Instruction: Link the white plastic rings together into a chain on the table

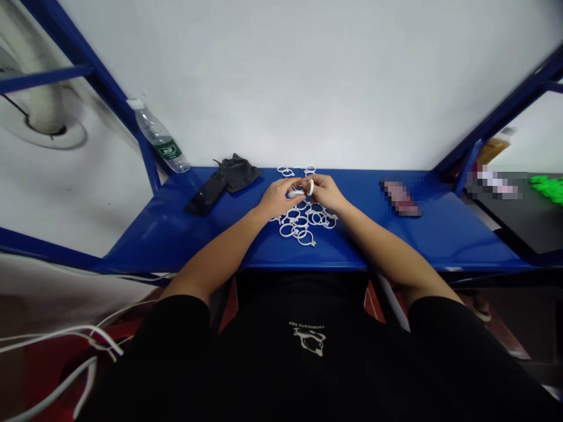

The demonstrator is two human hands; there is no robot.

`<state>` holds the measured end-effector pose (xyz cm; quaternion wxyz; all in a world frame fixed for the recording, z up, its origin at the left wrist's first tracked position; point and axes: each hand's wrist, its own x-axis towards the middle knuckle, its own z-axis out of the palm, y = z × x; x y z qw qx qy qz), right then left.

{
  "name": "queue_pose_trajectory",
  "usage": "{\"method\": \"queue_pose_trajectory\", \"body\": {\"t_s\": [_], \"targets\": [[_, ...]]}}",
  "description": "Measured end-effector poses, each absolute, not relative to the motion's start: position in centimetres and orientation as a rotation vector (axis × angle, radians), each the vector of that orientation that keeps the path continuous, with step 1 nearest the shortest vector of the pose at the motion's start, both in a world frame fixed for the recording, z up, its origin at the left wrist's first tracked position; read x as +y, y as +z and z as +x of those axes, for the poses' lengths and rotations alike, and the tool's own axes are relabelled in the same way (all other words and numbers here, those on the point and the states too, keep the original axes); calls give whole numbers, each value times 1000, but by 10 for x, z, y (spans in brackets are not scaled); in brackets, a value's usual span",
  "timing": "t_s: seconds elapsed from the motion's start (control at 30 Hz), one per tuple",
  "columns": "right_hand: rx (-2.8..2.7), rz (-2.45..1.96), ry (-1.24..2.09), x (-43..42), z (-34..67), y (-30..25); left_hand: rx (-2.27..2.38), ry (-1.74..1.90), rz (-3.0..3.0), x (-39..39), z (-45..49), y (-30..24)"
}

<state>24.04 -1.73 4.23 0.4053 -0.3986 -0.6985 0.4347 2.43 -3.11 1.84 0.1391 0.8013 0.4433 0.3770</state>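
Note:
My left hand (278, 198) is curled above the middle of the blue table, its fingers closed around a white ring-shaped piece (296, 193). Close beside it, my right hand (326, 192) pinches another white ring (311, 187), seen nearly edge-on. The fingertips of both hands almost meet, so parts of these pieces are hidden. Below the hands lies a loose pile of thin white plastic rings (305, 236) with small tabs, several overlapping. More white rings (287, 172) rest just beyond the hands near the wall.
On the blue table (176, 234), a black phone-like object (206, 196) and a crumpled black bag (240, 173) lie to the left. A plastic bottle (160, 138) leans behind them. A pixelated phone-shaped item (400, 198) lies right. Blue frame posts flank both sides; bright green pieces (548, 187) lie far right.

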Motion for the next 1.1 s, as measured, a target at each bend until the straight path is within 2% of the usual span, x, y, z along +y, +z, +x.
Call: {"method": "queue_pose_trajectory", "body": {"t_s": [0.13, 0.53, 0.83, 1.1], "targets": [[-1669, -961, 1219, -25, 239, 32, 1268, 1039, 2240, -33, 26, 16], [-1566, -1146, 841, -6, 260, 27, 1266, 1226, 1834, -20, 19, 6], [-1321, -1085, 950, -1, 260, 27, 1279, 1288, 1820, -19, 23, 6], [-1158, -995, 1220, 0, 262, 30, 1349, 1296, 1818, -23, 22, 14]]}}
